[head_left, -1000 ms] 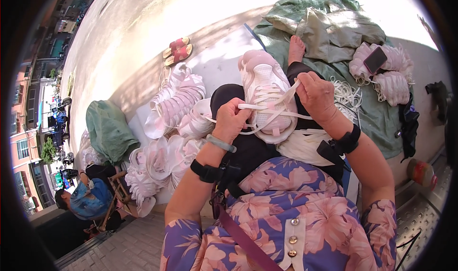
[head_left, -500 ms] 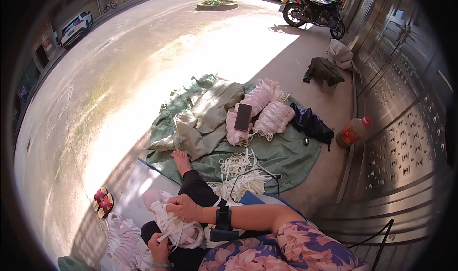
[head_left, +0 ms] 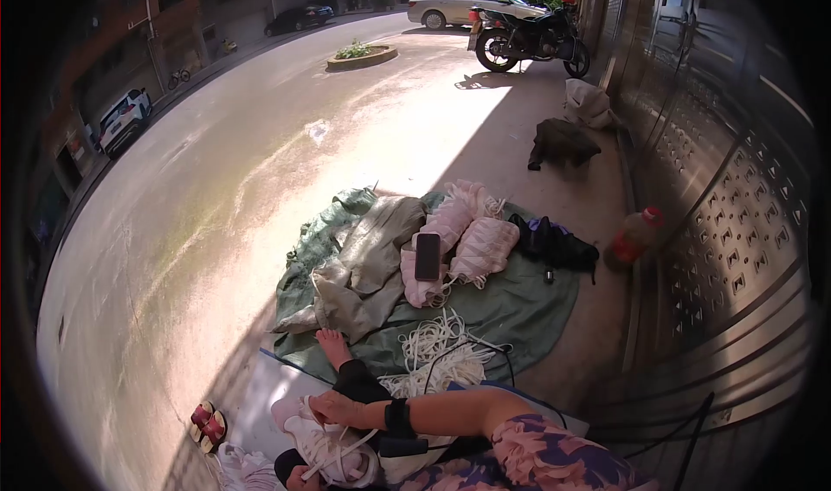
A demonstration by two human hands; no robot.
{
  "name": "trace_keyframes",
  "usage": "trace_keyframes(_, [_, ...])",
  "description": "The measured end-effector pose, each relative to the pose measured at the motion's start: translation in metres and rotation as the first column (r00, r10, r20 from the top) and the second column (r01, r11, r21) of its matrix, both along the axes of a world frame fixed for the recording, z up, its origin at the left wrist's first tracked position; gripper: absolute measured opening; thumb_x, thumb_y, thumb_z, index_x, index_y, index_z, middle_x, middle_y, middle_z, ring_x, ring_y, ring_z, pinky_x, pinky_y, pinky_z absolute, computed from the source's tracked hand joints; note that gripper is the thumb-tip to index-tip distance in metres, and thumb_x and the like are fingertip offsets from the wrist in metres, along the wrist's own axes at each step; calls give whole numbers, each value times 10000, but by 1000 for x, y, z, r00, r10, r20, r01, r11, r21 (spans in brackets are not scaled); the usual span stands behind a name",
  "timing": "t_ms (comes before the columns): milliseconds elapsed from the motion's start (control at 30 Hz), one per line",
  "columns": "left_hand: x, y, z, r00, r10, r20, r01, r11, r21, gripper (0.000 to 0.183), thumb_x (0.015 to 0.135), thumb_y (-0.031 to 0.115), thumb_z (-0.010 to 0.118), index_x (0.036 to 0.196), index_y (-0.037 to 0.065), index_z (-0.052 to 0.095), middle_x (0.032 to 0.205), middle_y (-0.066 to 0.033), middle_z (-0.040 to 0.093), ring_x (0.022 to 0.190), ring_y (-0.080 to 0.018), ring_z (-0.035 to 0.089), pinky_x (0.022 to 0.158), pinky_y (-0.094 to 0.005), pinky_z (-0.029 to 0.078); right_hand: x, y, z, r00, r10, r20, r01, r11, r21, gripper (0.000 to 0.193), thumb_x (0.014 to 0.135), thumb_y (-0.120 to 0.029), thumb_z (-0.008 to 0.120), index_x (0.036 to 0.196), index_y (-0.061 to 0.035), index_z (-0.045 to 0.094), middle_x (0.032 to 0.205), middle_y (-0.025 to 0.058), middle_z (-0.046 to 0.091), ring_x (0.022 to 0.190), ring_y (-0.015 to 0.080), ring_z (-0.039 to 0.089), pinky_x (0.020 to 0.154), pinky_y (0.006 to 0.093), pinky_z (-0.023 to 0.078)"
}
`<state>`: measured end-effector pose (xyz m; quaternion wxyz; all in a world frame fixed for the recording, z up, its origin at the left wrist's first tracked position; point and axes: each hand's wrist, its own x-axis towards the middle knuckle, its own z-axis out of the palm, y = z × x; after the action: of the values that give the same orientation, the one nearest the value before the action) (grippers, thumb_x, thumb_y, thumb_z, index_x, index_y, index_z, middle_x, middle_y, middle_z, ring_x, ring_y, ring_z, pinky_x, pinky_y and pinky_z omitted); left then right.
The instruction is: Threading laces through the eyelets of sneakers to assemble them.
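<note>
A pale pink and white sneaker [head_left: 355, 467] rests across my lap, its white shoelace [head_left: 348, 448] partly threaded and trailing loose over the upper. My right hand [head_left: 336, 410], with a black strap on the wrist, is closed in a pinch on the lace near the sneaker's opening. Low in the picture, my left hand [head_left: 302, 479] is closed around the lace beside the sneaker; the lower edge cuts part of it off. Loose white laces [head_left: 446, 351] lie in a tangled heap beyond my legs.
A green cloth [head_left: 511, 327] carries bundled pink shoe pieces [head_left: 485, 247], a phone [head_left: 428, 256] and a black bag [head_left: 554, 242]. Red sandals [head_left: 208, 427] and more pink pieces [head_left: 247, 469] lie at left. A red-capped bottle [head_left: 636, 234] stands by the metal door [head_left: 718, 223].
The view has tilted up, so the scene sits lower and my left hand is partly cut off. My right hand stays at the sneaker's lacing.
</note>
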<state>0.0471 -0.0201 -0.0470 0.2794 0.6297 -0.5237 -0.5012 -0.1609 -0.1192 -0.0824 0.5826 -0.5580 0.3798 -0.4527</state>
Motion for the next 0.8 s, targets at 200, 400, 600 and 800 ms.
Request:
trace_keyframes(200, [-13,-2,2,1000,22,-21,-24,996,-92,102,854,115,584,792,34,595,577,-13,537,422,-76,462,370,-226,373,-64,-55,-2,416,-563,-714,29,793,-608,359,815,-440,447,671,-162,625,871,110,623,1021,273,497,922,428,318])
trace_keyframes(400, [20,-1,-36,994,74,-82,-75,997,1,130,837,109,629,756,29,566,543,-19,543,418,-73,488,367,-208,365,-56,-14,51,885,-185,426,-136,773,620,323,901,-319,439,736,-71,565,609,61,526,551,168,528,581,336,475])
trace_keyframes(600, [19,8,-33,997,55,46,-53,997,-54,143,830,124,624,736,24,584,570,-15,557,437,-73,495,388,-219,384,-79,-34,36,833,-391,-390,148,839,-524,260,883,-290,474,755,-80,558,637,100,578,629,290,587,606,379,462])
trace_keyframes(800, [8,2,-29,999,25,-26,-27,996,-82,106,831,140,615,826,34,611,631,-10,594,475,-70,521,429,-220,411,-126,-18,104,633,-224,-741,-32,949,-314,202,753,-224,586,725,-24,603,603,136,568,576,258,574,564,387,423])
